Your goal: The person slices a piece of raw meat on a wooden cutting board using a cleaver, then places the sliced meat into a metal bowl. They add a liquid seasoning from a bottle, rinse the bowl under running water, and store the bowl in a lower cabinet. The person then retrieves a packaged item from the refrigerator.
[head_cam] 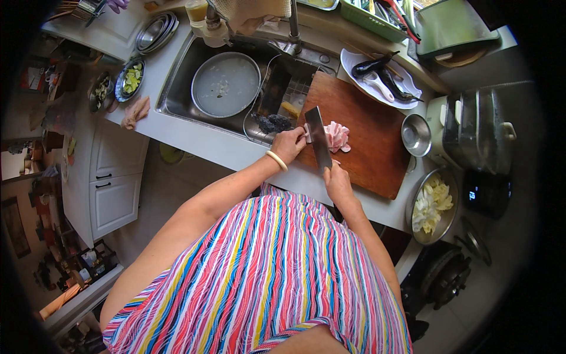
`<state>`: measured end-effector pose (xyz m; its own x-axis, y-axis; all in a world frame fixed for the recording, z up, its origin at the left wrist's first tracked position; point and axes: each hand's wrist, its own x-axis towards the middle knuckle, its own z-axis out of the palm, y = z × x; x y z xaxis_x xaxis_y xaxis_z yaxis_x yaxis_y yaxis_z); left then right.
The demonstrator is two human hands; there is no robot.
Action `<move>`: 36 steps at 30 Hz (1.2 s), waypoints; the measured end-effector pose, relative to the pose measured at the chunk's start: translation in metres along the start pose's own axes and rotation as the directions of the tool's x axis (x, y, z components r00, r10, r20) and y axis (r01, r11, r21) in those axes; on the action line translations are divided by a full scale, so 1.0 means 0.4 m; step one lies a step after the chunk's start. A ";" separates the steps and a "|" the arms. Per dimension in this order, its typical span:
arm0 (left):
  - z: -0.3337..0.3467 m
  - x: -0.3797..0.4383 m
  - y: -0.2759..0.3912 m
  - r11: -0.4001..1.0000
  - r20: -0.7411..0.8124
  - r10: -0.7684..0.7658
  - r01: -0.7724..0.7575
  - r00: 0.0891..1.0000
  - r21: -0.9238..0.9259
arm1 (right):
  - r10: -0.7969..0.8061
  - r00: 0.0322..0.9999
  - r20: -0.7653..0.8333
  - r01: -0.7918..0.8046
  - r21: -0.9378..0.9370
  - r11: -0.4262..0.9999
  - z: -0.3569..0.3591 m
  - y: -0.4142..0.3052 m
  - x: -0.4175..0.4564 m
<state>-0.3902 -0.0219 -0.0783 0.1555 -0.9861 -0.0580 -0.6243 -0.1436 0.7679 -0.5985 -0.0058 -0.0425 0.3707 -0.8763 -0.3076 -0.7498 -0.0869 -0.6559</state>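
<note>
My right hand grips the handle of a cleaver, whose broad blade stands over a wooden cutting board. At the board's left edge, my left hand holds a small piece of pale pink meat against the blade's left side. A cream bangle circles that wrist. Right of the blade lies a small heap of sliced meat. The blade hides part of the meat and of the board.
Left of the board is a sink holding a basin of cloudy water. Eggplants lie on a white plate behind the board. A small metal bowl and a pan of cabbage leaves stand to the right.
</note>
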 end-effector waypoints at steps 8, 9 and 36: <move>0.021 0.044 0.027 0.996 0.005 0.065 -0.065 0.998 0.067 | 0.008 1.000 -0.008 -0.009 -0.058 0.998 -0.024 -0.019 -0.002; 0.024 0.044 0.028 0.995 0.013 0.092 -0.092 0.996 0.033 | 0.014 1.000 -0.015 -0.014 -0.047 0.999 -0.024 -0.020 -0.004; 0.052 0.051 -0.017 0.875 -0.145 0.484 -0.477 0.863 0.083 | 0.121 0.991 0.055 -0.114 -0.124 0.986 -0.050 -0.024 -0.035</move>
<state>-0.3988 -0.0430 -0.0981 -0.0570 -0.9084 0.4142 -0.6837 0.3378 0.6468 -0.6075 -0.0020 -0.0180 0.3069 -0.8529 -0.4224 -0.8494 -0.0451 -0.5259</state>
